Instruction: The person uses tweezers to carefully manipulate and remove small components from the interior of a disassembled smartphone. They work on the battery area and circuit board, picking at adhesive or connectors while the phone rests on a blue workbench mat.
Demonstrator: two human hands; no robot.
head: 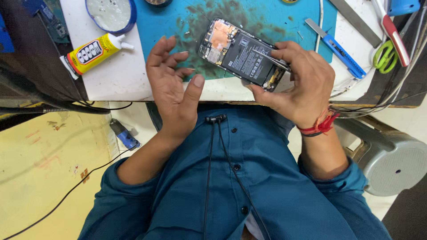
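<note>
Holding tweezers (276, 61) in my right hand (302, 86), pinched shut, tips down at the lower end of the opened phone (242, 54) — back cover off, black battery showing. Phone lies on the blue mat (302, 40), tilted, near the table's front edge. Left hand (173, 84) is released, fingers spread, just beside the phone, not touching it as far as I can tell. Risk, I judge: nothing braces the phone, so tweezer pressure could slide it, or metal tips could slip onto the battery. Glue tube (91, 52) sits well left of the phone — utility knife (338, 49) right of it.

yellow glue tube (91, 52) — left, on white bench (115, 80).
</note>
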